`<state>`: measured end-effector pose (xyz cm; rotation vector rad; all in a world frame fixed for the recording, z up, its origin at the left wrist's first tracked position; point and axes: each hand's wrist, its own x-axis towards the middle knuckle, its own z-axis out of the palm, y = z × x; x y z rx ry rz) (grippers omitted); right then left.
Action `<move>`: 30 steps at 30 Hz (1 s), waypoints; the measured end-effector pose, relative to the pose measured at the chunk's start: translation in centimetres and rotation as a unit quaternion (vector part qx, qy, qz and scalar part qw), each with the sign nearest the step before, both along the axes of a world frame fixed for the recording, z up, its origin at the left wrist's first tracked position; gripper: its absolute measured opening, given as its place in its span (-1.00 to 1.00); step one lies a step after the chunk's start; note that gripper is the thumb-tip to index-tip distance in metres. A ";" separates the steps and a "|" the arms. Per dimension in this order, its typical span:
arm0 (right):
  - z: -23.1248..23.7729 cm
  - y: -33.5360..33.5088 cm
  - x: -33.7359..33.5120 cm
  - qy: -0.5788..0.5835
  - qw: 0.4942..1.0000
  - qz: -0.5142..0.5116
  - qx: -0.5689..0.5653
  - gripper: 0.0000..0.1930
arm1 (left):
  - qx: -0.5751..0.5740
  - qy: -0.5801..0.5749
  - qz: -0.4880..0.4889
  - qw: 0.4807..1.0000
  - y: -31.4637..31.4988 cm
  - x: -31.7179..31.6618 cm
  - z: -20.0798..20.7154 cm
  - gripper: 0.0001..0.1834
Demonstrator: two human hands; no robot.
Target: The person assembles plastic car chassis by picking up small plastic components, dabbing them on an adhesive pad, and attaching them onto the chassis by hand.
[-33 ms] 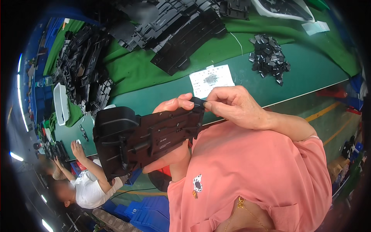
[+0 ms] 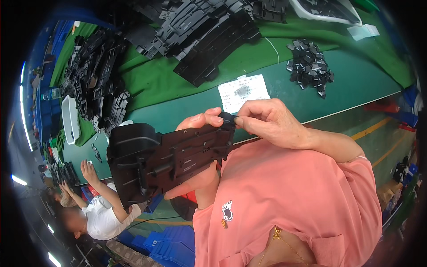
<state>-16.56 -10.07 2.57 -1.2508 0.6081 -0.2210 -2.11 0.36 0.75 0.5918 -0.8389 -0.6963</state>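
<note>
The left hand grips a black panel up in the air by the table's near edge, with fingers bent over its top and the thumb along its lower side. The right hand pinches the panel's right end (thumb and finger close together). On the table, a white paper lies just past the hands. A heap of small black bits sits to its right.
</note>
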 end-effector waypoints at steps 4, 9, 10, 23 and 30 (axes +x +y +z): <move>-0.1 0.0 -0.1 0.003 1.000 0.001 -0.003 -0.80 | 0.004 -0.007 -0.002 1.000 -0.1 0.0 0.2 0.32; -0.9 0.0 -0.3 -0.001 1.000 -0.003 -0.009 -0.80 | -0.029 -0.013 0.007 0.999 -0.6 -0.2 -0.4 0.24; -0.9 0.1 -0.2 -0.006 1.000 -0.001 0.001 -0.79 | -0.032 -0.010 0.013 0.999 -0.7 -0.1 -0.2 0.23; 0.9 -8.5 -5.3 0.054 0.868 -0.094 -0.484 -0.91 | 0.022 0.263 -0.010 0.964 0.0 5.1 -2.3 -0.22; -2.0 -13.9 -6.6 0.196 0.775 -0.035 -0.599 -0.87 | 0.048 0.273 0.001 0.961 -1.2 5.6 -4.4 -0.33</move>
